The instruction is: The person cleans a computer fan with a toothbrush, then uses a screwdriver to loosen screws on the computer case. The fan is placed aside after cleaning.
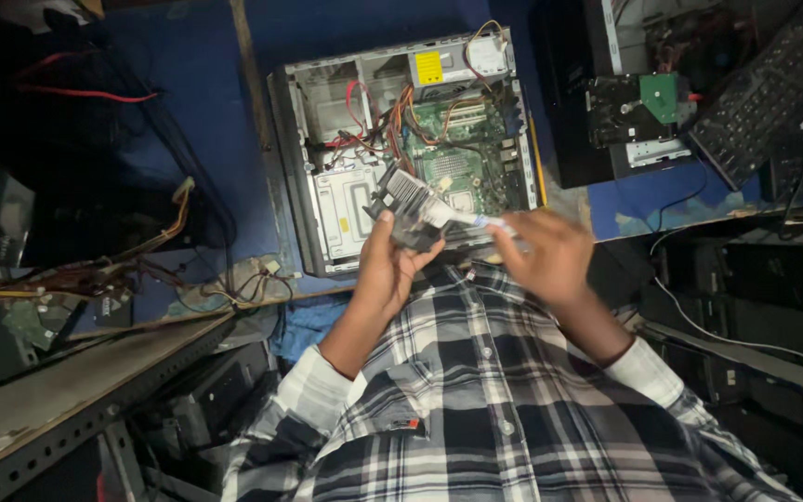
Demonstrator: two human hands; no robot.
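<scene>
— Hands first: what does each one have?

— The left hand (388, 265) is clenched around a heatsink with fan (408, 206), fingers wrapped under its dark base, the finned metal top tilted up and away from the palm. The right hand (550, 253) pinches a small white tube (465, 219) between thumb and fingertips; the hand is a little blurred, but the grasp is plain.

— And where does the tube sit against the heatsink?

— Its tip reaches leftward and meets the side of the heatsink, so the two hands are joined through those two objects, held above the person's chest and just in front of the near edge of the open computer case (301, 177).

— What's in the case?

— A green motherboard (457, 153) at the right, a grey drive bay at the left, red and orange cables between. It lies flat on a blue table (206, 112).

— Anything else about?

— A black keyboard (764, 88) leans at the upper right, beside a hard drive (638, 112) with a green board. Loose wires (95, 274) trail off the table at the left. The person wears a checked shirt (476, 409).
</scene>
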